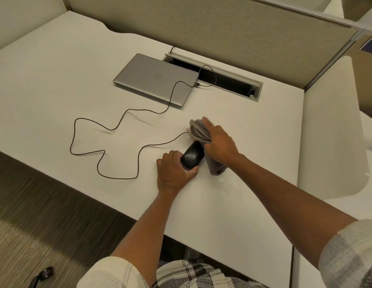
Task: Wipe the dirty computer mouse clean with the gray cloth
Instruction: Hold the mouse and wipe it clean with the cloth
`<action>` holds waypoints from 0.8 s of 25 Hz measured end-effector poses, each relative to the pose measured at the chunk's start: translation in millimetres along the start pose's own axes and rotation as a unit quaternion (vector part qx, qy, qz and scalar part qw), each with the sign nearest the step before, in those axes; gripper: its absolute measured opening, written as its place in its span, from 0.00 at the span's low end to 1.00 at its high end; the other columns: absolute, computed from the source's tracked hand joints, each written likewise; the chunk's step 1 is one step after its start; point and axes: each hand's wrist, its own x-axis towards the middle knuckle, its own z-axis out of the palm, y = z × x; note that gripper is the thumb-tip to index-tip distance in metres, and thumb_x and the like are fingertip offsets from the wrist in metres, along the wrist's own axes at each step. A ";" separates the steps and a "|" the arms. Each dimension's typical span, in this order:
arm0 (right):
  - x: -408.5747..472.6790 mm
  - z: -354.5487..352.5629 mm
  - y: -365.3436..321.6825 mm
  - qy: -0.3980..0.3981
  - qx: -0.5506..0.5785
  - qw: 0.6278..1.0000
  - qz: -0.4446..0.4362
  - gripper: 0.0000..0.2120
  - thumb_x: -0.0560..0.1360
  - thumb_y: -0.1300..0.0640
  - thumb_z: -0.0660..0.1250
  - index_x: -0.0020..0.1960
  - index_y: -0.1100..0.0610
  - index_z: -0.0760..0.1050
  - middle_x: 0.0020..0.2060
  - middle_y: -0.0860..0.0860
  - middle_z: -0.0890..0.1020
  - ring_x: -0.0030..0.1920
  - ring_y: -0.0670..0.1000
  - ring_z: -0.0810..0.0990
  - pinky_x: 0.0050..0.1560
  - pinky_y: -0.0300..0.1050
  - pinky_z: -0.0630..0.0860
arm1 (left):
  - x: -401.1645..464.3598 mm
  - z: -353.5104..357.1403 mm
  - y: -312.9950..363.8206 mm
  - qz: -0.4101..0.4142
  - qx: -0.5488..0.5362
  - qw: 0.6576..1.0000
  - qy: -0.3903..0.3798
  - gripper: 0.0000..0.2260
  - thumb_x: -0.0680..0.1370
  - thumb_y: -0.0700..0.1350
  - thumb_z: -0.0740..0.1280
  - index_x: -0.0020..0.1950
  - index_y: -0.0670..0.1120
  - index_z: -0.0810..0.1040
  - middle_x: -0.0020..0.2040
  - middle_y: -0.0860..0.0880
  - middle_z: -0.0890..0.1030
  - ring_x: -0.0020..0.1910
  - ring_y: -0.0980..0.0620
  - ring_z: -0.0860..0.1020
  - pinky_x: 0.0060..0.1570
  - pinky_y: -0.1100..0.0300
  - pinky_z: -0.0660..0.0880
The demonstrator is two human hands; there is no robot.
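Observation:
A black computer mouse (193,155) with pale smudges lies on the white desk (56,80), its front end hidden under the cloth. My left hand (173,173) grips the mouse's near end, thumb on its right side. My right hand (219,143) holds the gray cloth (198,129) bunched against the mouse's far right side; one end of the cloth hangs below the hand onto the desk.
The mouse's thin black cable (110,150) snakes in loops over the desk to a shut silver laptop (155,79). Behind the laptop is an open cable slot (214,75) and a beige partition wall (201,28). The desk's front edge runs diagonally at lower left.

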 end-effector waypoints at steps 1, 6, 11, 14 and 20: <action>-2.6 6.9 -1.8 -0.021 -0.016 0.999 -0.026 0.32 0.76 0.57 0.64 0.76 0.40 0.58 0.60 0.55 0.73 0.53 0.57 0.77 0.50 0.48 0.75 | 0.0 -0.1 0.2 -0.003 0.001 1.000 -0.003 0.25 0.66 0.67 0.72 0.48 0.48 0.73 0.43 0.52 0.75 0.45 0.48 0.73 0.48 0.49 0.70; -23.7 33.4 -9.7 0.002 -0.045 0.988 -0.145 0.15 0.79 0.48 0.61 0.65 0.40 0.74 0.70 0.45 0.68 0.61 0.52 0.75 0.51 0.44 0.71 | -0.2 0.0 -0.7 -0.011 -0.029 0.999 -0.010 0.25 0.66 0.67 0.72 0.49 0.48 0.75 0.45 0.52 0.77 0.47 0.48 0.74 0.51 0.50 0.69; -36.1 32.1 -4.4 -0.008 -0.045 0.977 -0.210 0.22 0.74 0.44 0.52 0.61 0.40 0.78 0.70 0.43 0.70 0.61 0.52 0.74 0.50 0.43 0.70 | 0.3 -1.7 2.6 -0.029 -0.043 0.999 -0.009 0.22 0.65 0.66 0.71 0.45 0.49 0.73 0.42 0.53 0.76 0.46 0.48 0.74 0.51 0.52 0.68; -39.7 28.0 -0.3 -0.008 -0.069 0.964 -0.257 0.21 0.74 0.48 0.54 0.62 0.41 0.79 0.70 0.46 0.70 0.62 0.54 0.74 0.51 0.44 0.72 | 0.9 -1.8 1.9 -0.036 -0.042 0.998 -0.011 0.22 0.65 0.66 0.70 0.44 0.50 0.72 0.41 0.53 0.76 0.45 0.49 0.74 0.51 0.52 0.68; -50.5 11.8 17.4 -0.021 -0.135 0.931 -0.339 0.21 0.75 0.64 0.65 0.62 0.45 0.80 0.69 0.54 0.73 0.57 0.60 0.78 0.47 0.51 0.79 | 0.8 -0.9 3.4 -0.035 -0.016 0.999 0.000 0.25 0.64 0.68 0.68 0.46 0.48 0.74 0.42 0.52 0.77 0.46 0.47 0.75 0.49 0.52 0.66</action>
